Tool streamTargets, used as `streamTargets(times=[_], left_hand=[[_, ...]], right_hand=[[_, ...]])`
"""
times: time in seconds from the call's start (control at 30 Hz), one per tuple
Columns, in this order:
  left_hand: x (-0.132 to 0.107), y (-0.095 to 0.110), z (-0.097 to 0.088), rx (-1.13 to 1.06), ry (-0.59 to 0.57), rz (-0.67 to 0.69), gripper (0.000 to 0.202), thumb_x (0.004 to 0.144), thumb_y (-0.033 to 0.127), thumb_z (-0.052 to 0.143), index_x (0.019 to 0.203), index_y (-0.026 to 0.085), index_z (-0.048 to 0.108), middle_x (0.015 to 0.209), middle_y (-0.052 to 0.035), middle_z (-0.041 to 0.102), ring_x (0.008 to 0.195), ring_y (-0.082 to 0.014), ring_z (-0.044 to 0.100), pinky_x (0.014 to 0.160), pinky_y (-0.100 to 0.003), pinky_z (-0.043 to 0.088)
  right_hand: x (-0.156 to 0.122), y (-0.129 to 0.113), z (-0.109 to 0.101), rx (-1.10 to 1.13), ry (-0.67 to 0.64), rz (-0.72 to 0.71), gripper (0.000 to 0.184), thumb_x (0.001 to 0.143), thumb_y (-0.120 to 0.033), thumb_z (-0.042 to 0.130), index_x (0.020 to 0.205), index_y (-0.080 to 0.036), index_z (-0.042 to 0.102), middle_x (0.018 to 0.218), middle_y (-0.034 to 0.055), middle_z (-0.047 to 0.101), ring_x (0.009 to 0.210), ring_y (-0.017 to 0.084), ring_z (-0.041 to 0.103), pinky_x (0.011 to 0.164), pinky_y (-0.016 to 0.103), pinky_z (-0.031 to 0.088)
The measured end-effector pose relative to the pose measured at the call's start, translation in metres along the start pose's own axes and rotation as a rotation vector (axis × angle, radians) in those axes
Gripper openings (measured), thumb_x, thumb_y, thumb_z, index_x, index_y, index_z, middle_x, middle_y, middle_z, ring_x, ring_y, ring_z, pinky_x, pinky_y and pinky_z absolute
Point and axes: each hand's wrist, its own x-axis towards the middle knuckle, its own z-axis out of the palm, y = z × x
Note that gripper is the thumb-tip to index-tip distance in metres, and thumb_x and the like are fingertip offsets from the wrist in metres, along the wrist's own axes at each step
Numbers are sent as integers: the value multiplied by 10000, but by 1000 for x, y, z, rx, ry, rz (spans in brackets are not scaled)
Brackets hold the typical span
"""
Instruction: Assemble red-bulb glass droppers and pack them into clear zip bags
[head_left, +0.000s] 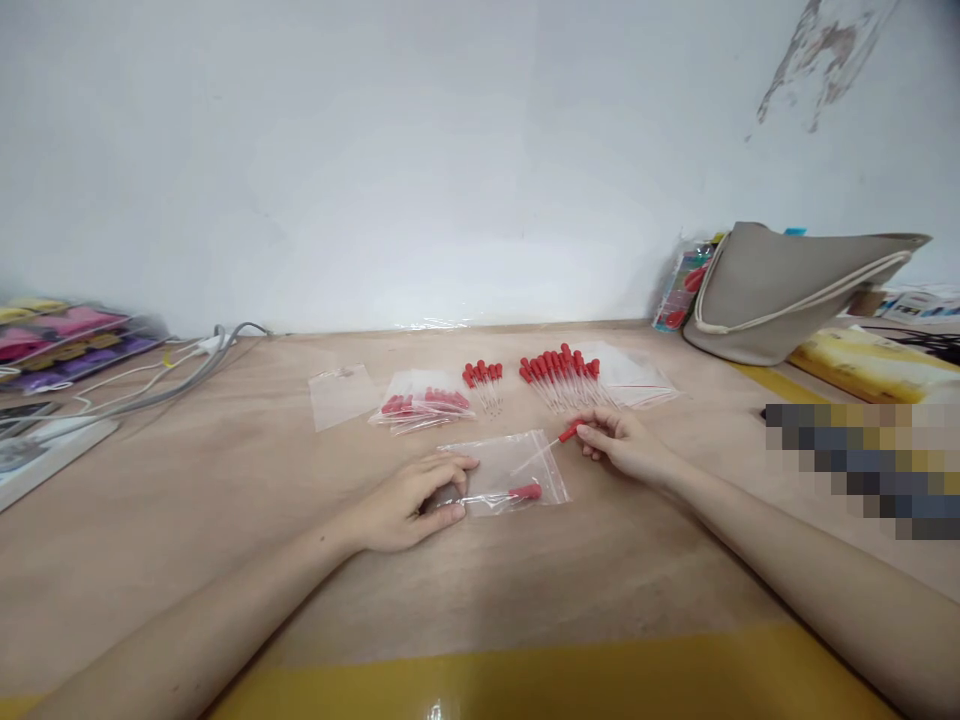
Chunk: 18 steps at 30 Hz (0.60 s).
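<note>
A clear zip bag (491, 458) lies flat on the table, its mouth facing right. Inside it is one dropper with a red bulb (525, 492) and a thin stem pointing left. My left hand (420, 500) rests on the bag's left edge, thumb and forefinger apart and lying flat. Between the fingertips of my right hand (611, 440) is another red dropper (570, 432), its thin stem reaching left into the bag's mouth. Just beyond are a small group of loose droppers (482, 376) and a larger fan of them (559, 375), bulbs pointing away from me.
Filled bags (424, 400) are stacked behind my left hand, with one flat bag (341, 395) to their left. Unused-looking bags (637, 378) lie right of the fan. Cables (172, 370) and a power strip (52, 460) sit left; a grey bag (780, 290) stands right.
</note>
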Motion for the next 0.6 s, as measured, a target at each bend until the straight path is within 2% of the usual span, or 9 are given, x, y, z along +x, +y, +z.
streamTargets(times=[0.1,0.17,0.3,0.43,0.6], left_hand=[[0,-2,1,18,3,22,134,863,286,449,909,177,512,1227,-112,510,1172,-237,434,923,-389,390],[-1,-4,2,41,14,32,204,864,289,451,1036,190,498,1255,-104,489,1178,-234,428,941,-397,382],[-3,-7,5,83,23,6,471,855,298,472,1294,225,319,1296,-88,450,1177,-232,428,964,-412,374],[-3,-7,5,105,14,6,521,858,297,467,1334,227,268,1321,-94,424,1192,-242,415,974,-422,368],[-3,-7,5,114,-4,2,526,864,296,459,1344,226,254,1349,-88,389,1226,-237,374,1000,-418,346]], right_hand=[[-1,0,0,-36,-8,-23,371,691,-463,593,901,-161,544,632,-24,538,544,90,491,552,256,412],[-4,-2,3,-54,-64,-75,344,688,-437,613,890,-169,541,701,-9,564,606,100,512,588,258,419],[-12,-9,12,-97,-190,-150,280,692,-383,633,849,-173,535,708,-8,550,635,104,504,590,244,403],[-11,-12,6,-196,-204,-188,221,707,-348,619,803,-164,541,664,-20,499,600,95,458,560,234,373],[-7,-11,1,-227,-275,-193,216,714,-348,617,815,-163,570,669,-14,531,570,89,449,529,222,365]])
